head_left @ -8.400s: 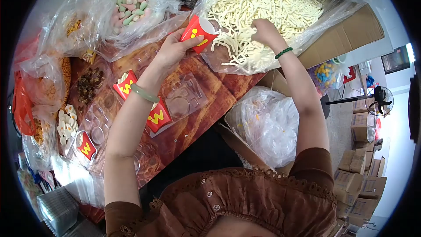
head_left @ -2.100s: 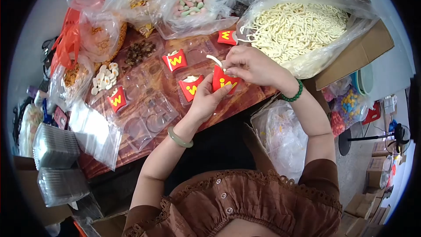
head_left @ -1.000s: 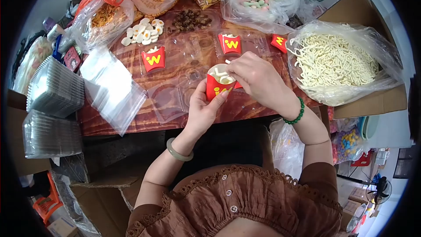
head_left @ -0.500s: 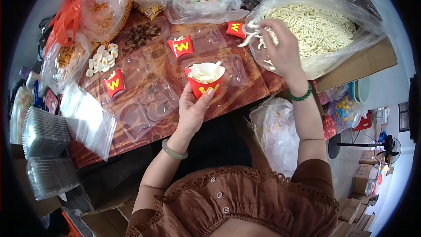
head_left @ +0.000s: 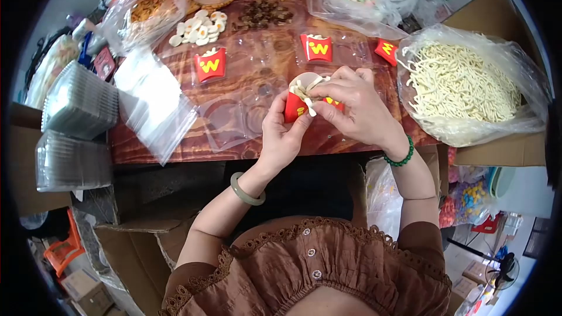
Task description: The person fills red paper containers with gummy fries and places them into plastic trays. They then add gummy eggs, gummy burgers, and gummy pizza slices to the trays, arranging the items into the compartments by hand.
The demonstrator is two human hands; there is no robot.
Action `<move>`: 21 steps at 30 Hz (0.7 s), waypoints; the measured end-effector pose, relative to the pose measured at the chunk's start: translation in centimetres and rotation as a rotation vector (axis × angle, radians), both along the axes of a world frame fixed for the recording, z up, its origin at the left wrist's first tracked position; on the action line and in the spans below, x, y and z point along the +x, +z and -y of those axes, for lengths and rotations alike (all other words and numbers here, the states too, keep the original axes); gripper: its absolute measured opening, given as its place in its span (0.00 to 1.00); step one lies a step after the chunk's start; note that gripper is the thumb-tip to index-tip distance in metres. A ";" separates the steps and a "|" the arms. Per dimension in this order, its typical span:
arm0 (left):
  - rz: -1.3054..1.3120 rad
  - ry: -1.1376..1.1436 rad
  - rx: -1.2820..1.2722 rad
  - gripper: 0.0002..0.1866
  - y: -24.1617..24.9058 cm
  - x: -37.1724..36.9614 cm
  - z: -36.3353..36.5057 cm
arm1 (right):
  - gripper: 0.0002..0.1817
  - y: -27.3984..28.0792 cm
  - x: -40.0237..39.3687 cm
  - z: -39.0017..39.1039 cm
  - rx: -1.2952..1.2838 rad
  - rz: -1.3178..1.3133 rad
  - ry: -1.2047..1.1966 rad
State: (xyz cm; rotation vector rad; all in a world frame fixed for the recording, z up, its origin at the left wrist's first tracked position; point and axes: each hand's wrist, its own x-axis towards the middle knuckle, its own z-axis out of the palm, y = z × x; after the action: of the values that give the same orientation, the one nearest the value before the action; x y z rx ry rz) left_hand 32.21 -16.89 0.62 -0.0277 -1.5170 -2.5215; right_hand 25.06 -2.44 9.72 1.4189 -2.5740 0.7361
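Note:
My left hand is closed around a red paper fry carton with a yellow mark, its mouth facing up. Pale stick-shaped candies poke out of the carton's mouth. Right at that mouth, my right hand pinches a few of the same white sticks between thumb and fingers; its fingers partly cover the carton. Three more filled red cartons stand or lie beyond my hands: one at the left, one in the middle, one tipped at the right.
An open plastic bag of white sticks sits in a cardboard box at right. Clear trays, egg-shaped candies and brown pieces lie on the table. Stacked clear containers and plastic sleeves are at left.
My right hand has come from the bag of white sticks to the carton's mouth with sticks in its fingers. My left hand still holds the carton. The camera view has shifted.

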 end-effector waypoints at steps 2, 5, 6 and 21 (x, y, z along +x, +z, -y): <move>0.029 0.035 0.003 0.22 0.2 0.7 1.4 | 0.10 0.0 -0.1 1.6 -0.036 -0.004 0.045; 0.056 0.067 0.006 0.21 -0.1 1.3 2.9 | 0.09 -0.4 -0.3 3.8 -0.021 0.004 0.068; 0.055 0.074 0.002 0.21 -0.3 1.5 3.3 | 0.09 -0.6 -0.4 4.4 -0.011 0.011 0.057; 0.063 0.258 -0.027 0.17 -1.0 4.1 7.4 | 0.05 -1.1 -0.6 11.7 0.101 0.050 0.355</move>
State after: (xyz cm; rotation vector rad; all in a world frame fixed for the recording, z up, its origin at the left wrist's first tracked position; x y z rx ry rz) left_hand 36.33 -24.27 -0.40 0.2302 -1.4711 -2.3183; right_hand 24.41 -14.15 8.58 1.9439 -2.4535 0.6968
